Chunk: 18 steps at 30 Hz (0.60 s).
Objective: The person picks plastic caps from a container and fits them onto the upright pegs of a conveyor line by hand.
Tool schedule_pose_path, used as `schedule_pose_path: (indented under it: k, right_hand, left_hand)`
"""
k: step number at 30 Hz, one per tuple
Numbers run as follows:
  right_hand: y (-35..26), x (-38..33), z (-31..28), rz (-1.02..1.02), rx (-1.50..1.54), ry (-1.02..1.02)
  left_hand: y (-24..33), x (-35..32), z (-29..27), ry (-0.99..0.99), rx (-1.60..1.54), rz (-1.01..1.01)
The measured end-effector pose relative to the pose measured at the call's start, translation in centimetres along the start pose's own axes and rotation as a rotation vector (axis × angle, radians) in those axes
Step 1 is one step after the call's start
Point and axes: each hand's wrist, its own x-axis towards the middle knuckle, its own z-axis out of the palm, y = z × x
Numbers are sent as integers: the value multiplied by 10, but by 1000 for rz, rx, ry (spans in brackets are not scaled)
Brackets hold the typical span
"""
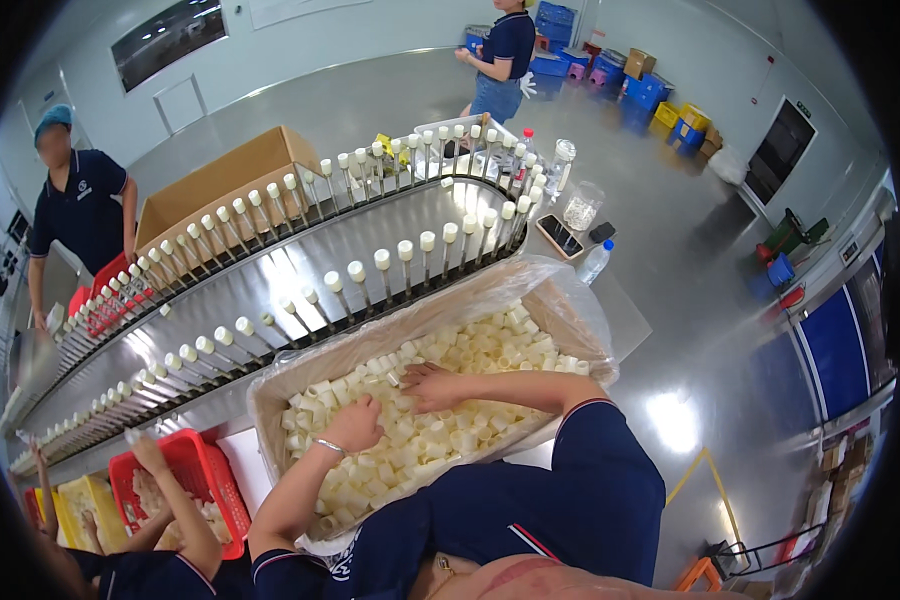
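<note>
A large carton [270, 400] lined with clear plastic stands before me, filled with loose cream-white plastic caps [440, 440]. My left hand [356, 424], with a bracelet at the wrist, is over the left part of the pile. Its fingers are curled together, and whatever they may hold is hidden. To its right, my right hand [432, 388] rests on the caps with its fingers stretched out and apart. Beyond the carton runs a looped conveyor [390, 225] with upright metal pins, most topped by a white cap [382, 258].
Left of me, a co-worker's hand [148, 452] is above a red basket [232, 500]; a yellow basket [88, 505] is beyond. Another person [75, 200] stands behind the conveyor near an open carton [210, 185]. A phone [559, 237], bottle [595, 262] and jar [581, 208] stand at right.
</note>
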Motion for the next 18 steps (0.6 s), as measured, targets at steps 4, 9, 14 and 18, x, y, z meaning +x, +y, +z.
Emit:
schedule_pose_path:
  k: [4, 9, 14, 18]
  right_hand:
    - [-2, 12, -14, 63, 237, -459]
    - [-11, 36, -5, -82, 109, -449]
    - [-14, 43, -6, -26, 177, -466]
    - [-21, 42, -17, 51, 319, -498]
  left_hand:
    - [-13, -2, -10, 119, -332, -7]
    - [-10, -17, -29, 337, -273, -62]
    - [-31, -22, -61, 566, -467, 39]
    - [-51, -52, -99, 815, -397, -159]
